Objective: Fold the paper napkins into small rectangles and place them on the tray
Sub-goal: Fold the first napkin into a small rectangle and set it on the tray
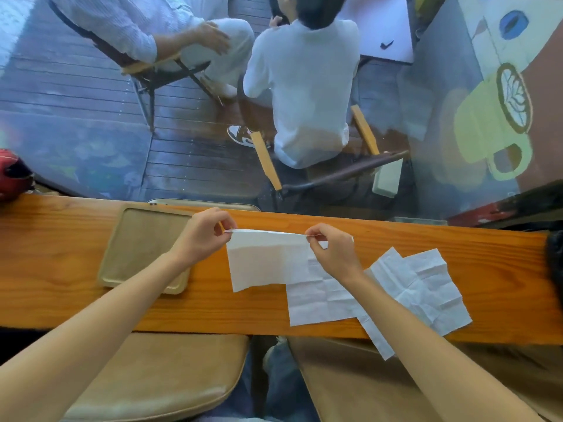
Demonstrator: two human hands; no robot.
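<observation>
The left hand (203,236) pinches the far left corner of a white napkin (265,258) between thumb and forefinger, the other fingers curled under the palm. The right hand (330,249) pinches the far right end of the same edge in the same way, wrist bent down, and hides the corner it holds. Both forearms reach in from the near edge of the picture, bare to the elbow.

The napkin hangs from that lifted far edge with its long axis running left to right; the fold line lies along the top between the two hands, and the loose lower edge drops toward the person and rests on the wooden surface (457,248). How many layers it has cannot be told.

Under its right side lies a second, unfolded napkin (320,303), creased in a grid, partly covered by the held one and by the right wrist. Further right are more open napkins (426,287), overlapping, one corner hanging over the near edge of the surface.

Left of the hands sits a tan rectangular tray (143,236), its near right corner hidden beneath the left forearm. Beyond the surface, through glass, two seated people (304,86) are seen from above; a red object (12,178) is cut off at the left edge.
</observation>
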